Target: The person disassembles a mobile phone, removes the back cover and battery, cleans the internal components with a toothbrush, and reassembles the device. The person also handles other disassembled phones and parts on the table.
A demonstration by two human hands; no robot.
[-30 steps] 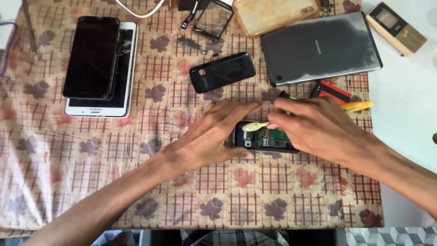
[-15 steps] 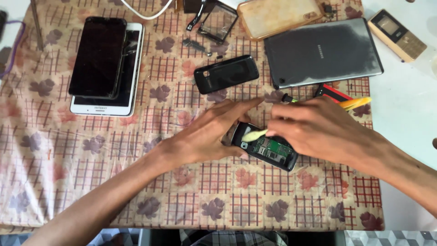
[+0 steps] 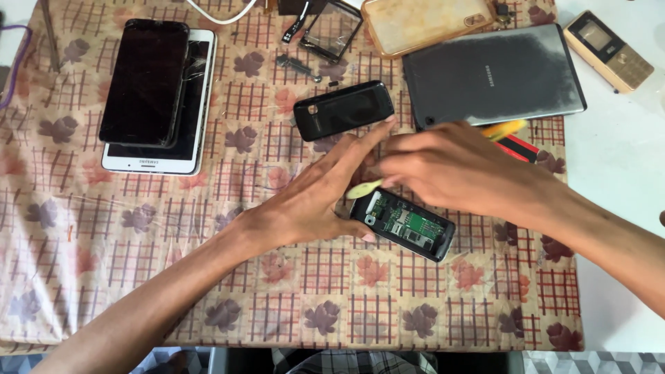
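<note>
Opened phone (image 3: 409,226) laid on surface (image 3: 138,228), long axis slanted down-right. Upper-left end steadied by left hand (image 3: 312,201), fingers spread wide. Pale pick (image 3: 362,188) pinched in right hand (image 3: 457,170), tip just above phone's upper-left end.

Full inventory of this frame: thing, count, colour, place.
opened phone: 1, black with green board, centre of cloth
pry tool: 1, pale yellow, at the opened phone's upper-left end
back cover: 1, black, above the hands
stacked phones: 2, black on white, upper left
tablet: 1, grey, upper right
clear case: 1, yellowed, top edge
screen frame: 1, black, top centre
keypad phone: 1, gold, on the white table, top right
cloth: 1, beige with leaf and check print, over the table
left hand: steadies the opened phone
right hand: holds the pry tool
</note>
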